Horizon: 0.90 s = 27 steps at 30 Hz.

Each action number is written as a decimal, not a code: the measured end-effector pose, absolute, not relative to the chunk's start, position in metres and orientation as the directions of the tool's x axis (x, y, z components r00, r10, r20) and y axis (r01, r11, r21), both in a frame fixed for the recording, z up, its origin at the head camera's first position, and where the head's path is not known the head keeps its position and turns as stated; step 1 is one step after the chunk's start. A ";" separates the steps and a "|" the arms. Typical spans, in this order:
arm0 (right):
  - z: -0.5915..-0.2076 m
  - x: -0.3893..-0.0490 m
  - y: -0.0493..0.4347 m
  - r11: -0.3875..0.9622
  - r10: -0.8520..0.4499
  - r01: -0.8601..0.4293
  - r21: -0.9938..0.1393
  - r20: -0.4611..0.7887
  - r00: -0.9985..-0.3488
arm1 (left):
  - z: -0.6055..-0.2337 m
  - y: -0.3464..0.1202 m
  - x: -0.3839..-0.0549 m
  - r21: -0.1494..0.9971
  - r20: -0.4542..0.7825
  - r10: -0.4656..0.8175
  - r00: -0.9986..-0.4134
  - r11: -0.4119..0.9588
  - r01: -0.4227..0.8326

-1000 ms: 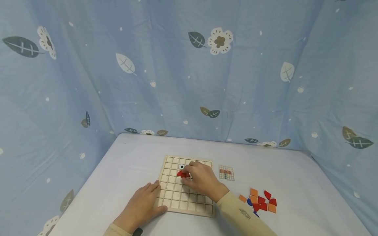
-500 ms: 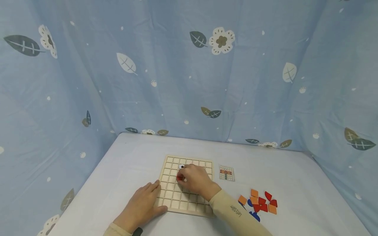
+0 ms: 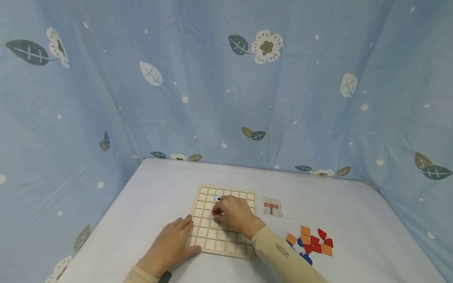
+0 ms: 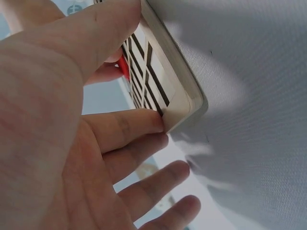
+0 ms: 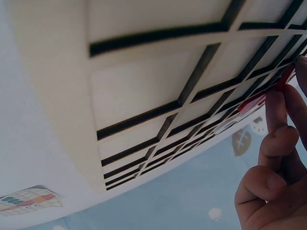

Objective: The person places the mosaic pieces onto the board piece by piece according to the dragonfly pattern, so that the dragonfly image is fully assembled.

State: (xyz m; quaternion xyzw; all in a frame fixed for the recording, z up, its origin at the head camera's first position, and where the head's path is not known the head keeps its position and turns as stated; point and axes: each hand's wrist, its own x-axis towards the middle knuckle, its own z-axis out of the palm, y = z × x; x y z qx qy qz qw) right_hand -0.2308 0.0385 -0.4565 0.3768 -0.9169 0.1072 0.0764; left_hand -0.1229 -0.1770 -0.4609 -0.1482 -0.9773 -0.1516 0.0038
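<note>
On the white table lies a wooden grid board. My left hand rests at its near left corner, thumb and index finger touching the frame, fingers fairly straight. Over the board's upper middle, my right hand pinches a small red piece between thumb and fingertips; in the head view the fingers cover most of it. Close by, the right wrist view shows another red patch at the board surface. A white eye piece with a black pupil sits on the grid just beyond the fingers.
Right of the board lies a small pattern card with a gridded picture. Nearer, beside the right sleeve, loose pieces are scattered: several orange squares, red pieces and blue pieces. A blue patterned curtain surrounds the table.
My right hand has shifted slightly left over the board, its fingers now covering more of the red. The sleeve moved left too, uncovering more blue pieces. My left hand stays put.
</note>
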 end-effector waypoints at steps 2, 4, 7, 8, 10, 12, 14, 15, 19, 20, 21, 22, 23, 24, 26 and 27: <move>-0.457 -0.231 0.039 0.690 -0.678 -0.712 -0.134 0.226 -0.699 | -0.461 -0.177 -0.123 0.294 0.056 0.289 -0.956 0.910 0.292; -0.458 -0.231 0.039 0.687 -0.679 -0.714 -0.136 0.230 -0.697 | -0.461 -0.177 -0.123 0.297 0.060 0.288 -0.956 0.909 0.292; -0.458 -0.231 0.040 0.689 -0.677 -0.712 -0.139 0.226 -0.700 | -0.462 -0.177 -0.123 0.298 0.064 0.288 -0.956 0.908 0.293; -0.458 -0.231 0.040 0.690 -0.676 -0.710 -0.139 0.226 -0.701 | -0.462 -0.176 -0.122 0.297 0.064 0.287 -0.956 0.909 0.293; -0.458 -0.231 0.040 0.693 -0.674 -0.708 -0.137 0.226 -0.703 | -0.462 -0.176 -0.122 0.297 0.066 0.287 -0.956 0.909 0.294; -0.458 -0.230 0.041 0.694 -0.673 -0.707 -0.134 0.226 -0.704 | -0.462 -0.176 -0.122 0.296 0.066 0.287 -0.956 0.909 0.293; -0.457 -0.230 0.040 0.695 -0.672 -0.707 -0.131 0.229 -0.704 | -0.461 -0.176 -0.122 0.298 0.068 0.286 -0.956 0.909 0.293; -0.457 -0.230 0.040 0.697 -0.671 -0.705 -0.130 0.229 -0.705 | -0.461 -0.176 -0.122 0.300 0.068 0.286 -0.956 0.908 0.293; -0.457 -0.230 0.040 0.703 -0.667 -0.702 -0.117 0.236 -0.707 | -0.461 -0.176 -0.122 0.307 0.068 0.285 -0.956 0.906 0.292; -0.457 -0.230 0.039 0.703 -0.666 -0.702 -0.113 0.240 -0.706 | -0.461 -0.176 -0.122 0.309 0.067 0.285 -0.956 0.905 0.291; -0.458 -0.229 0.039 0.703 -0.667 -0.703 -0.109 0.243 -0.705 | -0.461 -0.176 -0.122 0.310 0.067 0.285 -0.956 0.905 0.292; -0.458 -0.229 0.039 0.702 -0.668 -0.704 -0.107 0.246 -0.703 | -0.462 -0.176 -0.122 0.312 0.066 0.285 -0.956 0.904 0.291; -0.458 -0.229 0.040 0.701 -0.668 -0.705 -0.105 0.250 -0.701 | -0.462 -0.176 -0.122 0.313 0.064 0.284 -0.957 0.904 0.290; -0.458 -0.228 0.040 0.700 -0.668 -0.707 -0.104 0.253 -0.699 | -0.462 -0.176 -0.122 0.315 0.063 0.284 -0.957 0.904 0.289; -0.459 -0.228 0.040 0.698 -0.669 -0.710 -0.098 0.264 -0.694 | -0.462 -0.176 -0.122 0.318 0.063 0.284 -0.957 0.903 0.289; -0.459 -0.228 0.041 0.697 -0.669 -0.711 -0.095 0.270 -0.692 | -0.462 -0.176 -0.122 0.316 0.064 0.284 -0.957 0.903 0.290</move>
